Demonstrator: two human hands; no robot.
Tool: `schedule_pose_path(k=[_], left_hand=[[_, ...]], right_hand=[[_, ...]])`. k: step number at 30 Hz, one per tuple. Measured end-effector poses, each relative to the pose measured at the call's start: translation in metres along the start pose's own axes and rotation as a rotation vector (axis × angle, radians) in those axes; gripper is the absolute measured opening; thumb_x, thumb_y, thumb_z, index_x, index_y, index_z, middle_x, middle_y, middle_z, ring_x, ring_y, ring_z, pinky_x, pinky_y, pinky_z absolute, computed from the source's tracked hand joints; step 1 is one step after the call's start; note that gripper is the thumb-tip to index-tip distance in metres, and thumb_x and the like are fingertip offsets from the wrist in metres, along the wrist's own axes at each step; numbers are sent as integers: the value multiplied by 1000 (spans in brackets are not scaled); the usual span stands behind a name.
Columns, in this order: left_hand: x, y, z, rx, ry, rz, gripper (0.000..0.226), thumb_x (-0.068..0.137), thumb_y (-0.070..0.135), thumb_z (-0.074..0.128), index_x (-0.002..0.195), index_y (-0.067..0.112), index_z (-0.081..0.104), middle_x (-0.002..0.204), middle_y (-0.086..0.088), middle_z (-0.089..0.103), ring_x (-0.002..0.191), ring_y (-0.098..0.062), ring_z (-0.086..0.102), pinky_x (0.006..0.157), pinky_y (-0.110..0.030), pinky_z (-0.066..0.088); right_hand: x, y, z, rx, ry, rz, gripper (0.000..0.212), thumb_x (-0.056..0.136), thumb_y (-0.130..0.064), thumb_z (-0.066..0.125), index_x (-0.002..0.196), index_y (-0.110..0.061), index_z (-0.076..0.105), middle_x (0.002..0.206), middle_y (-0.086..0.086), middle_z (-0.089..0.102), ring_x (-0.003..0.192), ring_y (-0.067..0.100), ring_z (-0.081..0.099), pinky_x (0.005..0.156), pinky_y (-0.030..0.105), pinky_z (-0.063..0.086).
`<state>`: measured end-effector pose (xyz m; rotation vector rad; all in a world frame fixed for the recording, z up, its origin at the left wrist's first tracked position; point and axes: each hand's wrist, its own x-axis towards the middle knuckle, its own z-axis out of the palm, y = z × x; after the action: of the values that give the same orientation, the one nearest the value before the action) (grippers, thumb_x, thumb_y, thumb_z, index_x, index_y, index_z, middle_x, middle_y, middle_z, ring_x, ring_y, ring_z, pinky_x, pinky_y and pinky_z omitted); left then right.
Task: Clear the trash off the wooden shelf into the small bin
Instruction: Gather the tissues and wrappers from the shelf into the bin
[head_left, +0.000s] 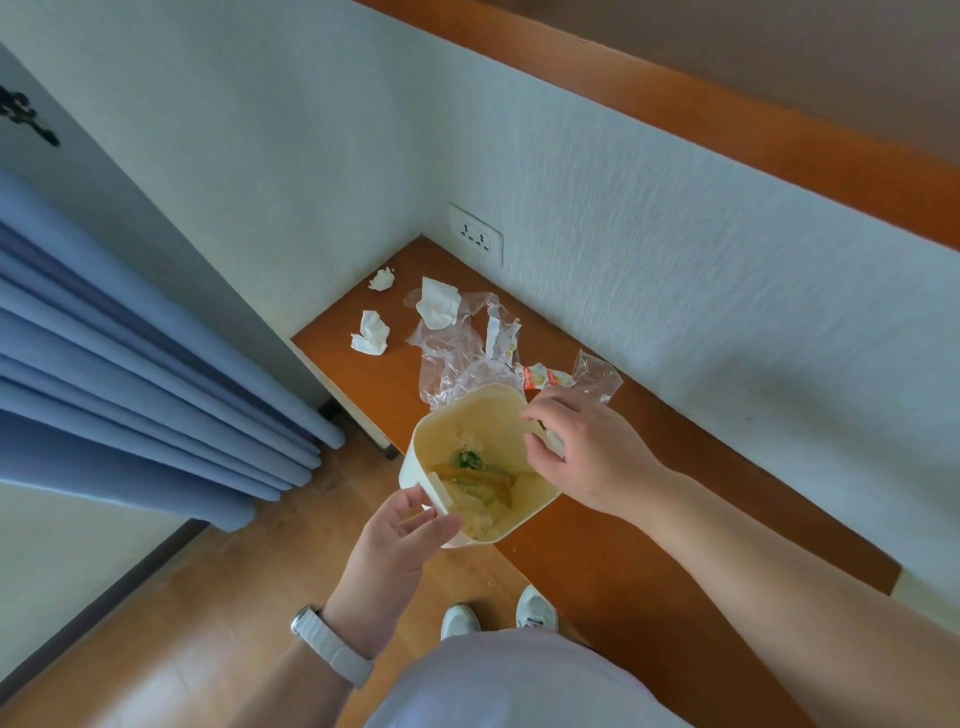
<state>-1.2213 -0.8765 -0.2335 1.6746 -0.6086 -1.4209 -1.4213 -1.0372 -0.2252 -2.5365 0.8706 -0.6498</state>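
Observation:
My left hand (400, 540) holds the small cream bin (441, 431) by its near rim, beside the wooden shelf (649, 499). Food scraps and wrappers lie inside it. My right hand (587, 447) hovers over the bin's far rim, fingers pinched on a pale scrap of trash (551, 438). On the shelf lie three crumpled tissues (372, 333), (438, 303), (382, 279), clear plastic bags (452, 358), (597, 375), a torn white wrapper (501, 336) and an orange sachet (540, 376).
White textured walls enclose the shelf's back and left, with a power outlet (475, 235) in the corner. Blue curtains (130, 353) hang at the left. Wooden floor (208, 623) lies below, with my white shoes (498, 618) close to the shelf's front edge.

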Motion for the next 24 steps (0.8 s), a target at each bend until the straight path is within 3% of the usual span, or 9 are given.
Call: schedule_pose_path(k=[2, 5, 7, 11, 16, 24], left_hand=[[0, -1, -3, -9, 21, -5, 26, 95, 11, 70, 120, 11, 67, 109, -6, 83, 101, -23, 79, 89, -28, 60], [-1, -3, -8, -44, 42, -3, 25, 94, 10, 72, 119, 10, 68, 108, -6, 83, 98, -21, 79, 83, -23, 62], [-2, -5, -10, -71, 60, 5, 34, 86, 17, 77, 118, 10, 69, 108, -6, 83, 96, -17, 79, 78, -19, 61], [-5, -8, -13, -109, 96, 13, 43, 76, 18, 84, 117, 10, 70, 107, -4, 84, 92, -12, 79, 74, -14, 58], [-9, -11, -13, -136, 161, -5, 40, 77, 23, 74, 115, 13, 70, 106, -1, 84, 93, -8, 78, 75, -17, 58], [-10, -17, -7, -162, 221, -34, 28, 88, 7, 76, 116, 7, 69, 100, -2, 85, 85, -9, 79, 71, -12, 57]], right_hand=[[-4, 14, 0, -6, -11, 21, 30, 92, -30, 52, 110, -9, 63, 107, 1, 64, 96, 15, 60, 74, 24, 51], [-11, 42, 9, -43, -59, 165, 37, 93, -38, 48, 117, -14, 61, 118, 0, 61, 103, 17, 60, 77, 28, 54], [-18, 62, 23, -107, -147, 256, 37, 93, -40, 51, 121, -18, 60, 127, -2, 58, 108, 17, 58, 82, 28, 50], [-34, 90, 59, -175, -363, 267, 40, 91, -38, 57, 129, -25, 55, 133, -5, 53, 116, 15, 52, 91, 26, 46], [-40, 103, 93, -195, -454, 306, 42, 91, -35, 57, 131, -26, 49, 133, -5, 49, 118, 15, 47, 89, 25, 45], [-34, 115, 107, -184, -444, 299, 29, 91, -24, 60, 120, -20, 58, 117, -2, 57, 101, 13, 55, 77, 16, 41]])
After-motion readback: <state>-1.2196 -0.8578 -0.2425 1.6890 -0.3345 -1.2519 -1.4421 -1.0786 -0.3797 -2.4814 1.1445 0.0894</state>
